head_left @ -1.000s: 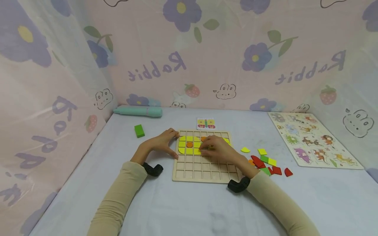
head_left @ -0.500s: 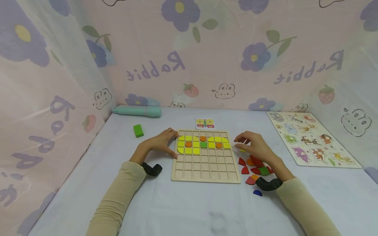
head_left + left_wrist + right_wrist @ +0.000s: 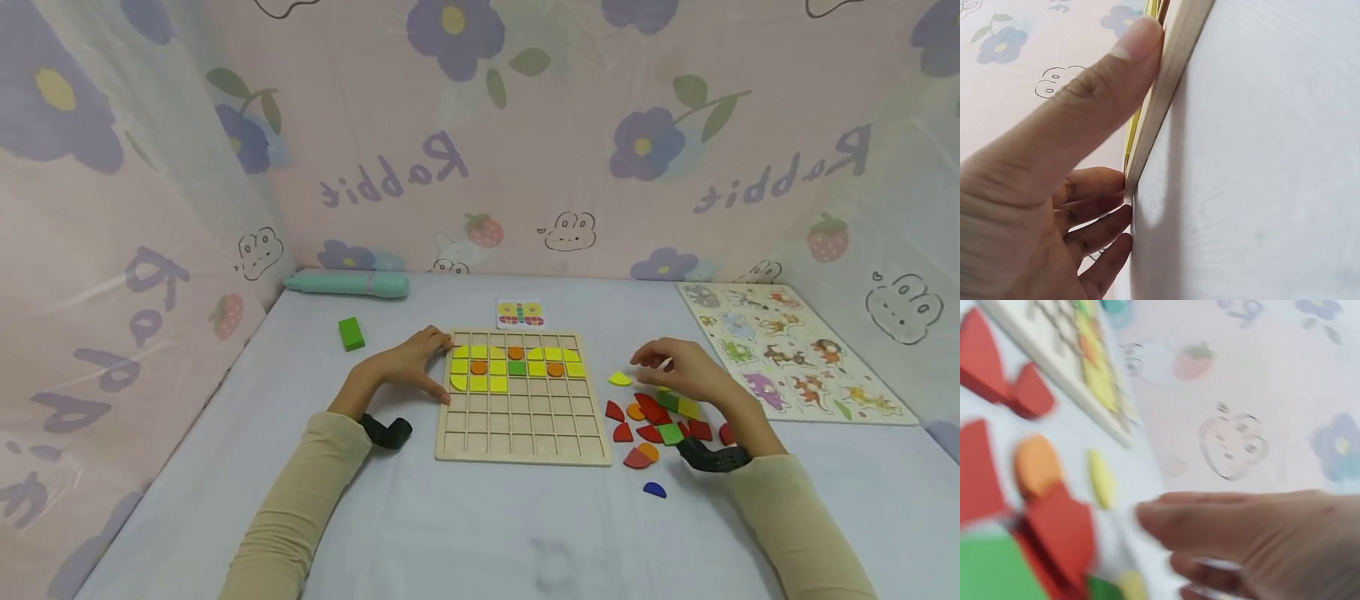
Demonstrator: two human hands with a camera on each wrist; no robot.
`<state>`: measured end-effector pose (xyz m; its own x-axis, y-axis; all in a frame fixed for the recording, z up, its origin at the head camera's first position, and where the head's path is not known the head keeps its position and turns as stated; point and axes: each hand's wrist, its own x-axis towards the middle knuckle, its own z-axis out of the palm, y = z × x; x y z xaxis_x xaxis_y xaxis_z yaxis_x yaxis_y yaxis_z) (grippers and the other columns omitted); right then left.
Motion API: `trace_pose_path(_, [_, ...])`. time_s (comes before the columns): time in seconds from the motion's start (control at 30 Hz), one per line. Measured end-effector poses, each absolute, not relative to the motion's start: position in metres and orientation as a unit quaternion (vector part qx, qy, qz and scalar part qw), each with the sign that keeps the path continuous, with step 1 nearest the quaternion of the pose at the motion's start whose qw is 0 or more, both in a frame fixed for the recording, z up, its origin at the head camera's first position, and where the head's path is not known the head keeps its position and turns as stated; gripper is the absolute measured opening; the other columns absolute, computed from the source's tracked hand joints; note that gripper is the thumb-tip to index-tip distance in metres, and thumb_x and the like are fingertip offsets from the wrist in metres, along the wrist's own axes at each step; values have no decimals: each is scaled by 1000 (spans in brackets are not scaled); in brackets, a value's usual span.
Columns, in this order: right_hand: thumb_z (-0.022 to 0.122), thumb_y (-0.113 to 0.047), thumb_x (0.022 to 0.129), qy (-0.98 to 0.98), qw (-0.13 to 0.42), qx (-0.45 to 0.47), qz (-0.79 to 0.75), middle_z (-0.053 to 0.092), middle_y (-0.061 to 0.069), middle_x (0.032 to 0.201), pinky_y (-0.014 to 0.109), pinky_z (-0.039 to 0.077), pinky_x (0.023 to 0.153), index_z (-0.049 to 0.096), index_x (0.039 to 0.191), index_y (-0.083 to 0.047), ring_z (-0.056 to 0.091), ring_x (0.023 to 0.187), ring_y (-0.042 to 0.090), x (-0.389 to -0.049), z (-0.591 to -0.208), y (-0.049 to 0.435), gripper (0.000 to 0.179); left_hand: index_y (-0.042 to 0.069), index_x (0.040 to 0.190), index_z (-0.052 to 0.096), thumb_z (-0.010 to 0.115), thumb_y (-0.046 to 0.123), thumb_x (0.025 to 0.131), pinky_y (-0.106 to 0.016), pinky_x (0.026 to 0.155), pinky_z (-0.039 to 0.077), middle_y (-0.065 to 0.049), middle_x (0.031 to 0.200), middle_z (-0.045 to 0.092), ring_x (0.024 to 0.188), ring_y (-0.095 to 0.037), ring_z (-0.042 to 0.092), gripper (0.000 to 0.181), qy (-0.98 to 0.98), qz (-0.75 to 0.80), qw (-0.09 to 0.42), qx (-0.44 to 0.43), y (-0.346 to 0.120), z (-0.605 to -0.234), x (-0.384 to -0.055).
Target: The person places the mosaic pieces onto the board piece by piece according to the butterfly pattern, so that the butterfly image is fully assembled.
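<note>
A wooden grid board [image 3: 525, 425] lies mid-table, with yellow pieces [image 3: 555, 355], orange discs [image 3: 478, 367] and a green square [image 3: 517, 368] set in its upper rows. My left hand [image 3: 405, 365] rests along its left side; in the left wrist view the thumb [image 3: 1094, 87] and fingertips touch the edge, spread apart. Right of the board, my right hand [image 3: 678, 371] hovers over loose pieces, fingers loosely bent and holding nothing visible. Nearest its fingertips is a yellow quarter-round piece [image 3: 620, 379]. Red pieces [image 3: 654, 410] and a green square piece [image 3: 671, 434] lie below the hand.
A small butterfly pattern card [image 3: 521, 313] lies behind the board. An animal puzzle board [image 3: 795, 354] is at the right. Left of the board are a green block [image 3: 351, 333] and a teal marker-shaped object [image 3: 348, 283]. A blue half-round piece [image 3: 655, 490] lies near the front.
My right hand has left the board and moved right, over the loose pieces, uncovering the green square and the yellow pieces at right. My left hand stays at the board's left edge.
</note>
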<state>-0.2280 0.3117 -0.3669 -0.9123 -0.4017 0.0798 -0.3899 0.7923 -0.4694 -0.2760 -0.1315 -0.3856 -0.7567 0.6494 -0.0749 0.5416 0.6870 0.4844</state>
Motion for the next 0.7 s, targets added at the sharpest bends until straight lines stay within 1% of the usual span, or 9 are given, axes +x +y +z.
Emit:
trace_pose_path(0.1, [73,-16,80,943,68,-204,-253,64,4,95,25,49,73,65,104,-4,54,86,19,-223,-360,326,27,4,132,43,83,47,64,-42,110,26,-10,133,38,128,-25,33,90,910,224,120,328,-131,-385,-276])
trace_pose_path(0.2, [75,-17,78,937,125,-197,-261,62,4,92,24,49,71,63,103,-3,53,84,19,-219,-355,336,30,4,131,43,83,46,64,-42,110,26,-10,133,38,128,-26,33,89,910,226,121,327,-132,-386,-276])
trace_pose_path(0.3, [77,-17,76,933,157,-190,-263,61,4,88,24,48,69,62,100,-2,52,81,19,-218,-353,341,32,4,130,44,83,45,63,-42,110,26,-10,134,38,128,-26,33,88,910,225,119,328,-132,-387,-277])
trace_pose_path(0.6, [77,-14,74,942,167,-150,-251,59,3,82,27,48,69,62,95,-4,52,77,19,-221,-357,337,27,3,131,44,83,46,64,-42,110,26,-11,133,38,128,-26,33,89,909,226,118,331,-132,-387,-276])
trace_pose_path(0.7, [77,-15,75,946,159,-150,-240,60,2,83,26,49,69,63,94,-4,53,77,18,-221,-356,335,26,4,131,43,83,47,63,-42,110,26,-10,133,38,128,-25,33,89,910,223,120,328,-131,-387,-277])
